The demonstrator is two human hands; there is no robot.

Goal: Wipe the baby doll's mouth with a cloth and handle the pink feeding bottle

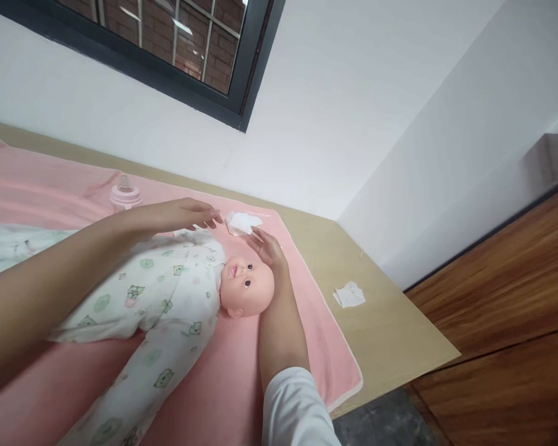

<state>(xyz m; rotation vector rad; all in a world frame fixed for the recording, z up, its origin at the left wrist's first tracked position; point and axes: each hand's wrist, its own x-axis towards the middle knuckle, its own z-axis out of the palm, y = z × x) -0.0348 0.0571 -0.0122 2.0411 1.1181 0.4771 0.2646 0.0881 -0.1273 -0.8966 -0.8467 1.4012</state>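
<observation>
A baby doll [253,291] in white pyjamas [167,285] with a green bear print lies on its back, its head toward the right. My left hand [186,215] reaches across above the doll's chest, fingers loosely stretched and apart, with nothing in them. Past the top of the doll's head, my right hand [267,248] has its fingers extended beside a crumpled white tissue [244,223]. The fingertips are at the tissue's edge; whether they touch it I cannot tell. My left forearm partly hides a baby bottle [125,193] with a pink collar and clear teat.
A pink blanket [325,359] with a pale edge lies under the doll on a wooden tabletop [390,328]. Another crumpled tissue [349,295] rests on the bare wood at the right. Behind are a white wall and a dark-framed window [242,105]; wooden panels [516,291] stand at the right.
</observation>
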